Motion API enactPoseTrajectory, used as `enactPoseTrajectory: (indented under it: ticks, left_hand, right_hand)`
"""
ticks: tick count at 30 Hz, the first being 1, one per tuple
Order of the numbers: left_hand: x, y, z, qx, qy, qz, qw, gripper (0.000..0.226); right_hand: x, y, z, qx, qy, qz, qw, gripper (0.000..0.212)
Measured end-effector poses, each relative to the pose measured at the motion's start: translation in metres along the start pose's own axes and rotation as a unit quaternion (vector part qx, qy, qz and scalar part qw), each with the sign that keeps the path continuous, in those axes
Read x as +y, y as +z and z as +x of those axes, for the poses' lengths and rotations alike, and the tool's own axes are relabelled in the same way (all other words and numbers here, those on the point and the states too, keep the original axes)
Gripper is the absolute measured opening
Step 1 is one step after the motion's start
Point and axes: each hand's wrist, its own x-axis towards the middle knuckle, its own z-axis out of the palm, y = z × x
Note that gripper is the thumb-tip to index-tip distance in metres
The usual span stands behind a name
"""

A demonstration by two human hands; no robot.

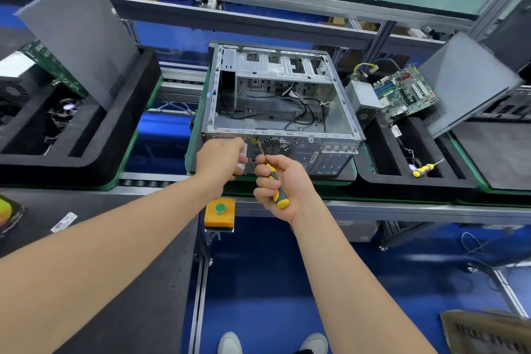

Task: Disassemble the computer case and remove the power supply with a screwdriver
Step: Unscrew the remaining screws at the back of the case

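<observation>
An open grey computer case (275, 100) lies on its side on the green conveyor, its interior showing loose black cables and drive bays. My right hand (283, 185) grips a yellow-and-black screwdriver (274, 181); its tip touches the rear panel near the fan grille (277, 146). My left hand (221, 159) rests against the rear panel at the case's left corner, its fingers partly hiding something pale there. A grey power supply (363, 102) stands to the right of the case, outside it.
A motherboard (405, 95) and a side panel (465, 83) lean in the black foam tray on the right, where a second screwdriver (425, 169) lies. Another panel (83, 37) leans in the left tray. A yellow box with a green button (220, 211) hangs at the bench edge.
</observation>
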Motion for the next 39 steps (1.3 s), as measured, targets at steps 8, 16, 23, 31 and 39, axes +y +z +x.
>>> enactPoseTrajectory:
  ticks: [8,16,23,31,39]
  left_hand:
    - [0.012,0.019,0.012,-0.163,-0.161,-0.194,0.954,0.017]
    - [0.018,0.029,0.009,-0.144,-0.182,-0.242,0.942,0.012]
    - [0.016,0.028,0.006,-0.152,-0.211,-0.308,0.915,0.016]
    - [0.003,0.032,0.007,-0.17,-0.207,-0.395,0.879,0.018]
    - [0.003,0.036,0.008,-0.166,-0.191,-0.378,0.891,0.014]
  right_hand:
    - [0.001,0.0,0.001,0.018,-0.011,-0.036,0.999,0.025]
    - [0.005,0.0,0.003,0.07,-0.055,-0.098,0.991,0.025]
    - [0.015,0.009,0.009,0.185,-0.161,-0.27,0.931,0.018]
    - [0.007,0.017,0.002,0.294,-0.26,-0.587,0.708,0.031]
    - [0.012,0.01,0.002,0.255,-0.265,-0.521,0.77,0.029]
